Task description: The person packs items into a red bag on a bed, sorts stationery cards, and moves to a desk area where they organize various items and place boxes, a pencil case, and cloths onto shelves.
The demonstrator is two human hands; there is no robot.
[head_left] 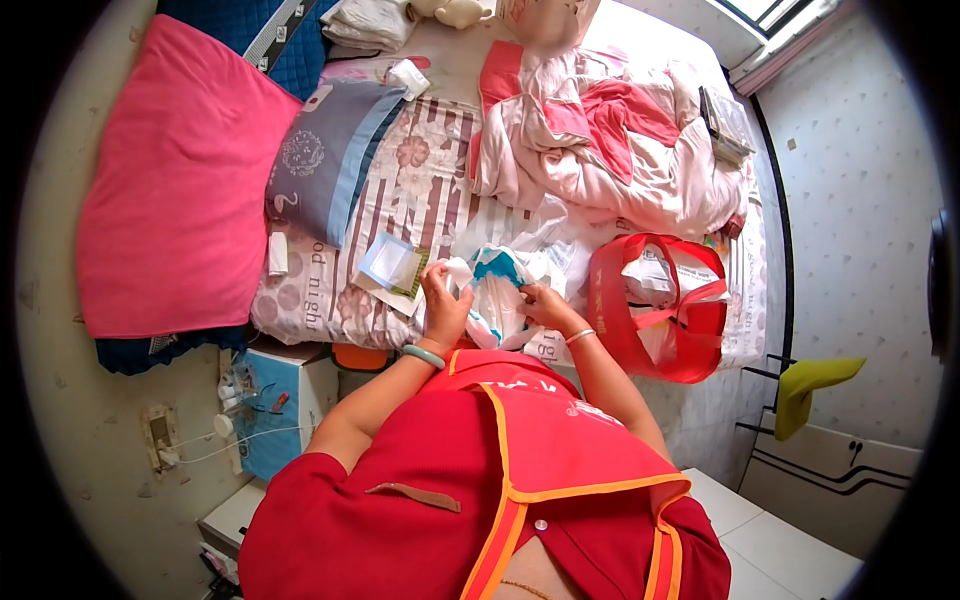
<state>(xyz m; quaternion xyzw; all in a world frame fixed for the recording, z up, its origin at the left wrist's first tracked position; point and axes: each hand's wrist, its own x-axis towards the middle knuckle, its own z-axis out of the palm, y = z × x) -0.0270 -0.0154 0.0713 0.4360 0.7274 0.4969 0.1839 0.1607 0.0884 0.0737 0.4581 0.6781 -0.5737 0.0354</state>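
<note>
A crumpled white plastic bag with blue print [497, 290] lies between my hands at the bed's near edge. My left hand [447, 308] is closed, with a white piece at its fingertips that looks like part of this bag. On the other side, my right hand [546, 306] pinches the bag's edge beside the blue patch. Just left of my left hand sits an open light-blue and white box [388, 264], with a green-edged item against it. Thin clear plastic [535, 228] spreads behind the bag. What lies inside the bag is hidden.
A red tote bag [612, 320] with white packages stands to the right. Pink bedding [590, 130] is heaped at the back. A grey-blue pillow [318, 155] and a pink cushion [180, 190] lie left. A bedside cabinet [275, 410] holds small items and a white cable.
</note>
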